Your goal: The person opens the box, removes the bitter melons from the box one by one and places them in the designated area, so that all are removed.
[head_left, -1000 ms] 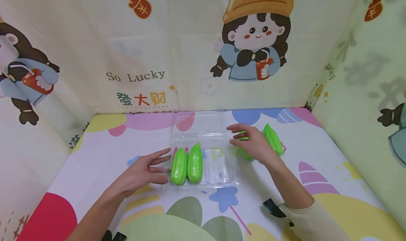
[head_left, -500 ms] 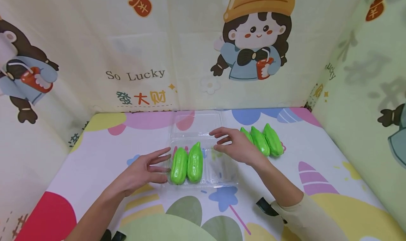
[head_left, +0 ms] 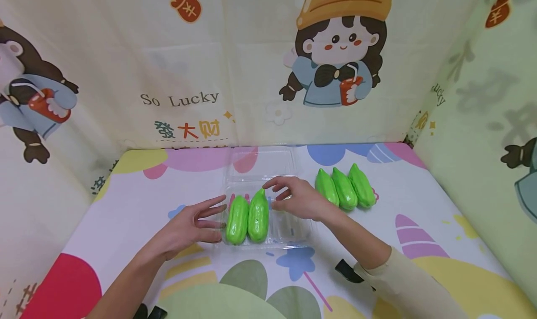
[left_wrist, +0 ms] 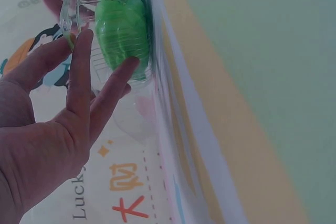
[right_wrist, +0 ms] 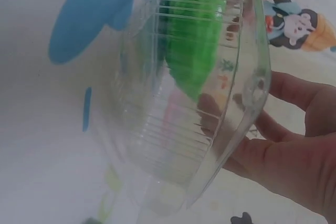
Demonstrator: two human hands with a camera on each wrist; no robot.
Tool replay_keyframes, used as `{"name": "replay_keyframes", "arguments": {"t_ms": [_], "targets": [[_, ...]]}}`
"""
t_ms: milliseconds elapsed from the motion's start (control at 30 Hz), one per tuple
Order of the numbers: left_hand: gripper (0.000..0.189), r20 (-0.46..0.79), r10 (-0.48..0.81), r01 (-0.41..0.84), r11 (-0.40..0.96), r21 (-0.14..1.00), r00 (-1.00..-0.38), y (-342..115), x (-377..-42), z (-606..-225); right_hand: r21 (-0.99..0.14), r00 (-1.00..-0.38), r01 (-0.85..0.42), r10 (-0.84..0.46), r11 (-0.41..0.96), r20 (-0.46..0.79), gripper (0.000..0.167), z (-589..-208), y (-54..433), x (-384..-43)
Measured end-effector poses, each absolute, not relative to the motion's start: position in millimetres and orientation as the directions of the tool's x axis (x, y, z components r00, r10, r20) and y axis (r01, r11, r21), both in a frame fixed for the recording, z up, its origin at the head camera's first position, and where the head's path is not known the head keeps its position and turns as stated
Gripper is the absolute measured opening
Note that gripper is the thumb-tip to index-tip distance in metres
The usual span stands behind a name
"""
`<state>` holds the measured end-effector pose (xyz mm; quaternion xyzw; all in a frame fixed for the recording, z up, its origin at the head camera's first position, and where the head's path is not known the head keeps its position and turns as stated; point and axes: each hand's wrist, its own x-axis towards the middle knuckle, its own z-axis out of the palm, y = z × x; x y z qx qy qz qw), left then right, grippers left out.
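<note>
A clear plastic clamshell box [head_left: 293, 225] lies open on the table, its lid [head_left: 272, 164] folded back away from me. Two glossy green toy gourds, the left one [head_left: 237, 220] and the right one [head_left: 258, 218], lie side by side in its left half. My left hand [head_left: 189, 228] has its fingers spread at the box's left edge; in the left wrist view, fingertips overlap the clear wall. Over the right half of the box is my right hand [head_left: 299, 200], holding nothing. Its fingers are loosely bent, reaching toward the tip of the right gourd.
Three more green gourds lie in a slanted row right of the box: a left one [head_left: 327, 187], a middle one [head_left: 345, 189] and a right one [head_left: 362, 186]. A patterned cloth [head_left: 201, 174] covers the table, and printed curtains [head_left: 251, 67] rise behind and at the sides.
My right hand has moved left, from over the gourds on the right to above the box, uncovering the three gourds. My left hand has stayed in place.
</note>
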<state>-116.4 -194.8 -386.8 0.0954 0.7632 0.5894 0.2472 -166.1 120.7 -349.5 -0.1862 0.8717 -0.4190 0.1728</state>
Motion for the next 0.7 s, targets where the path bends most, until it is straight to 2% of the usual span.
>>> {"name": "replay_keyframes", "arguments": {"t_ms": [300,700], "targets": [[0.089,-0.262,0.436,-0.141,0.292,0.946,-0.861,-194.6,-117.0,-385.7,-0.803,-0.822,-0.114,-0.509,0.585,-0.254,0.051,-351.6,112.9,-167.8],[0.090,-0.260,0.430,-0.144,0.284,0.948,-0.865,-194.7,-115.5,-386.9,-0.808,-0.797,-0.097,-0.531,0.581,-0.286,0.052,-357.8,103.5,-166.7]]}}
